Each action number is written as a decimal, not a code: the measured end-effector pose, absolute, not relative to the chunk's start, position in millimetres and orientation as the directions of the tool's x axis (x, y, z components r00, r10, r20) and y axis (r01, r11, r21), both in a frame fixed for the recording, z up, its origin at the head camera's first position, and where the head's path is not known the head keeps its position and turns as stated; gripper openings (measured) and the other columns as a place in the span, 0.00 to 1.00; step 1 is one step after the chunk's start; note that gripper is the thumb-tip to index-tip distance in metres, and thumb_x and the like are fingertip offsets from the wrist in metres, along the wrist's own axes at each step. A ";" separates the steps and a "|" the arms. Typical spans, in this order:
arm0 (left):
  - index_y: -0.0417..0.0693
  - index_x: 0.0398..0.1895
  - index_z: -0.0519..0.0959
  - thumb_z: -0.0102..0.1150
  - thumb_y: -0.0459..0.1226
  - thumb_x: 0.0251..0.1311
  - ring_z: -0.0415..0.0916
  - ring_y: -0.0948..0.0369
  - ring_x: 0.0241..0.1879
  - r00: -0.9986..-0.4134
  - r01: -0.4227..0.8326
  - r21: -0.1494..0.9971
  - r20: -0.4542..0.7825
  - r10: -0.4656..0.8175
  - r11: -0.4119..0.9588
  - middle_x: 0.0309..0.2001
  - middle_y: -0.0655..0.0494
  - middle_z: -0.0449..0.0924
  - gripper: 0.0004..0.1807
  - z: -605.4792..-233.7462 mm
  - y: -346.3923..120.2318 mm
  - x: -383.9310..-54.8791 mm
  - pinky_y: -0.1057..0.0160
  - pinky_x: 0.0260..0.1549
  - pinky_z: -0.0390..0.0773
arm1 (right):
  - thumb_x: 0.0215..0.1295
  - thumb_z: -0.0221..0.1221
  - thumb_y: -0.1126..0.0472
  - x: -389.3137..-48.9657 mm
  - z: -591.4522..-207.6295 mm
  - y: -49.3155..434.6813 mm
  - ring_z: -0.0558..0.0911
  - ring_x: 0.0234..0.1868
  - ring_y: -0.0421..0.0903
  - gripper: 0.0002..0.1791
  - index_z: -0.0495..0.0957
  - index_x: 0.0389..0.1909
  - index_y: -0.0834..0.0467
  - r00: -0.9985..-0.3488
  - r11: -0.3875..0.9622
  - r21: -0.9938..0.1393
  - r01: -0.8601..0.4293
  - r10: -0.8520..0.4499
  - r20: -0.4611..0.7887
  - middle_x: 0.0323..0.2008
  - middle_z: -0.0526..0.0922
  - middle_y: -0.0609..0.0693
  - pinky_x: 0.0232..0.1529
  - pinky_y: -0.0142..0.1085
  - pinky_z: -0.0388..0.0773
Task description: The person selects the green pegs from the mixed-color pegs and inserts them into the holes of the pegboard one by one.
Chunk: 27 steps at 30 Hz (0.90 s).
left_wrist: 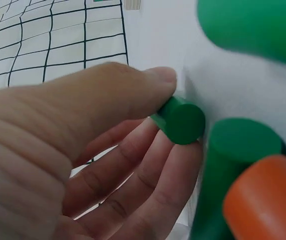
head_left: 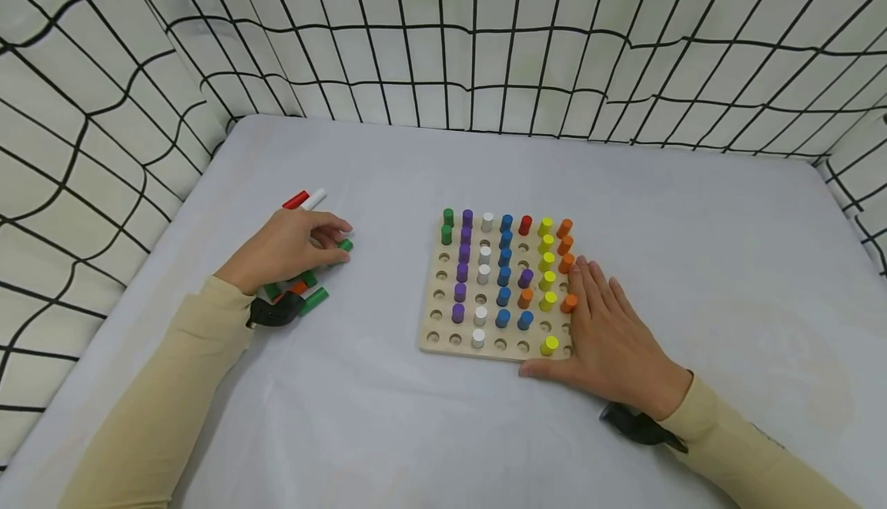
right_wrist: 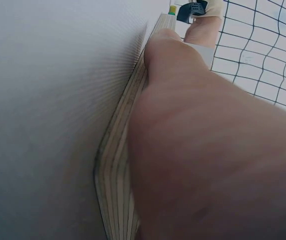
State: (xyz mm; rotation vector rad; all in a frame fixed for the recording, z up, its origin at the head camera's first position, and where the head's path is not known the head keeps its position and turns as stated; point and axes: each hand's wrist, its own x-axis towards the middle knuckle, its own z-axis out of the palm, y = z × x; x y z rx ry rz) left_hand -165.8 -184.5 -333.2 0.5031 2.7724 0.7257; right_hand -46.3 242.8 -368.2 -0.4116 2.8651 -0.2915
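Observation:
My left hand (head_left: 294, 243) is over a small pile of loose pegs at the left. Its thumb and fingers pinch a green peg (left_wrist: 184, 122), seen end-on in the left wrist view. Another green peg (head_left: 315, 299) and an orange peg (left_wrist: 265, 200) lie close by, partly covered by the hand and wrist strap. My right hand (head_left: 617, 339) rests with straight fingers along the right side of a wooden pegboard (head_left: 430, 349), its thumb by the near edge. Colored pegs stand in columns on the board, with a purple peg (head_left: 463, 272) among them.
Beyond the left hand lie a red peg (head_left: 296, 199) and a white peg (head_left: 314, 199). A white cloth (head_left: 388, 432) covers the table. Black wire grid panels (head_left: 457, 55) stand along its back and sides.

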 end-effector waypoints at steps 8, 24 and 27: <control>0.45 0.55 0.86 0.72 0.38 0.62 0.85 0.59 0.42 -0.922 0.290 0.537 -0.065 0.381 0.792 0.42 0.51 0.90 0.18 -329.2 -183.6 -163.5 0.76 0.38 0.81 | 0.46 0.50 0.08 -46.5 -368.1 241.9 0.43 0.84 0.68 0.83 0.35 0.82 0.68 -0.935 0.939 -0.237 -0.250 -0.298 -0.193 0.83 0.38 0.68 0.81 0.69 0.47; 0.51 0.53 0.87 0.74 0.44 0.62 0.83 0.68 0.43 -0.938 0.257 0.642 -0.015 0.347 0.722 0.48 0.54 0.90 0.17 -330.1 -170.6 -159.1 0.82 0.43 0.82 | 0.46 0.50 0.08 -45.0 -368.1 242.7 0.45 0.84 0.69 0.83 0.36 0.81 0.69 -0.935 0.933 -0.259 -0.251 -0.303 -0.186 0.83 0.40 0.68 0.81 0.69 0.48; 0.51 0.53 0.87 0.73 0.43 0.62 0.84 0.67 0.45 -0.939 0.249 0.668 -0.010 0.343 0.702 0.50 0.53 0.90 0.17 -329.3 -167.7 -158.2 0.80 0.45 0.83 | 0.46 0.51 0.09 -44.5 -368.1 242.9 0.45 0.84 0.69 0.82 0.37 0.81 0.70 -0.936 0.934 -0.255 -0.251 -0.301 -0.182 0.83 0.41 0.69 0.81 0.68 0.48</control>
